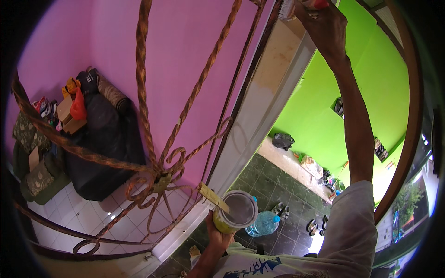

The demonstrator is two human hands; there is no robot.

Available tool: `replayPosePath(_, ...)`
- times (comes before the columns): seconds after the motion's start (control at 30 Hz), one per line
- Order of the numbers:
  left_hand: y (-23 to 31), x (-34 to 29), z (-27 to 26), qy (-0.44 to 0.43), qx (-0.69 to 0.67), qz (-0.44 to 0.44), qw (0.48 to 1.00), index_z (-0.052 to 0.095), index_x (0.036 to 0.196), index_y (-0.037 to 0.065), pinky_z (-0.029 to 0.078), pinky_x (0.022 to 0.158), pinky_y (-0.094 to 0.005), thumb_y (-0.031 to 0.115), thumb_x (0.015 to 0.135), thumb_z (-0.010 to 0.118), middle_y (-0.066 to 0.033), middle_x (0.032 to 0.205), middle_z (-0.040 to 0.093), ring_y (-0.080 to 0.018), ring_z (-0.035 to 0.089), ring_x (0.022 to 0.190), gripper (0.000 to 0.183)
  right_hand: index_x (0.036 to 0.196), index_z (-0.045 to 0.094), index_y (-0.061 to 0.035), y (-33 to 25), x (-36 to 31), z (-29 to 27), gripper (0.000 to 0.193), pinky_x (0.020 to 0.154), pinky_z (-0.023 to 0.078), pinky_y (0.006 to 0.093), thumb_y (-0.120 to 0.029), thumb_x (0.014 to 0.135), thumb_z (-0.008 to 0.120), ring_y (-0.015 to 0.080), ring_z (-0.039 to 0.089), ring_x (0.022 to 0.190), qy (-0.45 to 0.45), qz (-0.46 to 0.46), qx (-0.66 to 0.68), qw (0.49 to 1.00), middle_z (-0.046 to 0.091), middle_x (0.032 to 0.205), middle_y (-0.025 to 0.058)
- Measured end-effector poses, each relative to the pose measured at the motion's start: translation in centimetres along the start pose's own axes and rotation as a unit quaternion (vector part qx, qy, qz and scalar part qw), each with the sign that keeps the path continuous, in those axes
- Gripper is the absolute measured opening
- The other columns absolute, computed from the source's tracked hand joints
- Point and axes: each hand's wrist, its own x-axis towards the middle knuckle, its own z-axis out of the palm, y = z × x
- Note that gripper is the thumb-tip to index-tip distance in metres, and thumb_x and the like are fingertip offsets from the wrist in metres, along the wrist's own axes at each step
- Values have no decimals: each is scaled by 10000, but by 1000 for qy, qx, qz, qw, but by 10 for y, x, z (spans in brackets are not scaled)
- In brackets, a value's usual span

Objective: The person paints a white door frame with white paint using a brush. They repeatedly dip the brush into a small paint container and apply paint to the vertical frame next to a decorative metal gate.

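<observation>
My right hand (326, 25) is raised high and closed round a paintbrush (287, 9). Its pale bristles are at the wooden window frame (279, 55), near the top of the picture; whether they touch is hard to tell. A bit of red handle shows past my fingers. Lower down, my left hand (219, 238) grips a paint can (227, 227) from its side. Greyish-white paint shows inside the can. A flat wooden stick (213, 197) leans out over the can's rim.
Twisted metal grille bars (141, 69) cross the window on the left. Behind them are a black covered heap (99, 153) and a green armchair (44, 183). A blue water jug (263, 224) and sandals (281, 210) rest on dark floor tiles. A green wall (315, 111) rises at right.
</observation>
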Motion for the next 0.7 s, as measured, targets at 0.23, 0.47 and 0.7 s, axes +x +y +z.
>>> replayPosePath(0.23, 1, -1, 1, -1, -18, -5, 1000, 469, 1457, 165, 379, 1072, -690, 664, 932, 515, -143, 1450, 507, -385, 484, 1340, 725, 882, 562, -35, 0, -13, 6, 173, 582, 529, 356, -96, 859, 722, 213, 656, 654, 8, -12, 15, 1000, 659, 778, 137)
replayPosePath(0.47, 2, -6, 4, -10, -43, -13, 999, 509, 1426, 165, 468, 1034, -557, 641, 976, 465, -73, 1402, 562, -289, 556, 1281, 656, 908, 563, -43, -7, -21, 3, 193, 598, 526, 359, -78, 833, 737, 269, 653, 682, -5, -42, 2, 999, 647, 826, 131)
replayPosePath(0.7, -1, -4, -1, 17, -25, -3, 1000, 464, 1452, 160, 421, 1047, -666, 655, 954, 476, -132, 1429, 520, -369, 519, 1308, 702, 983, 646, -66, -3, -43, 8, 249, 638, 554, 287, -208, 868, 815, 150, 693, 697, -38, 24, 35, 998, 726, 821, 68)
